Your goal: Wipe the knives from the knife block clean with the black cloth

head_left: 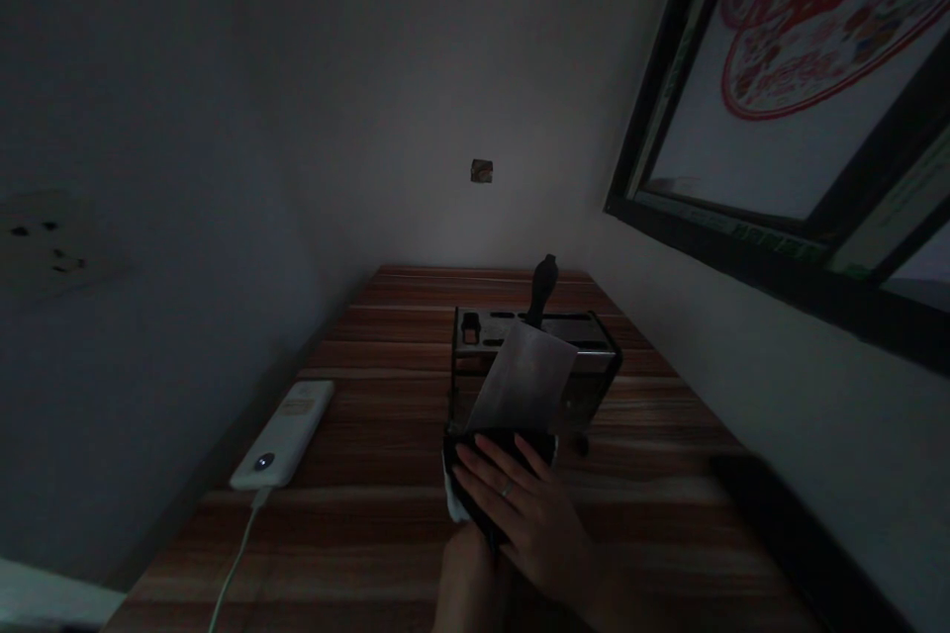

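A cleaver (526, 376) with a broad grey blade reaches away from me over the table, its square end in front of a knife rack (497, 328). My left hand (467, 554) is closed round its near end, where the handle is mostly hidden. Across the lower blade lies a black cloth-like piece (482, 499) with a whitish edge. My right hand (526, 514), wearing a ring, presses that piece to the blade with its fingers fairly straight. Out of a rack slot rises a dark knife handle (544, 285), just beyond the blade's end.
The striped wooden table (371, 534) meets walls on its left, right and far sides. A white power bank (289, 435) with a plugged-in cable (234, 569) lies at left. On the right is a long dark object (802, 534). A window frame (712, 215) is above it.
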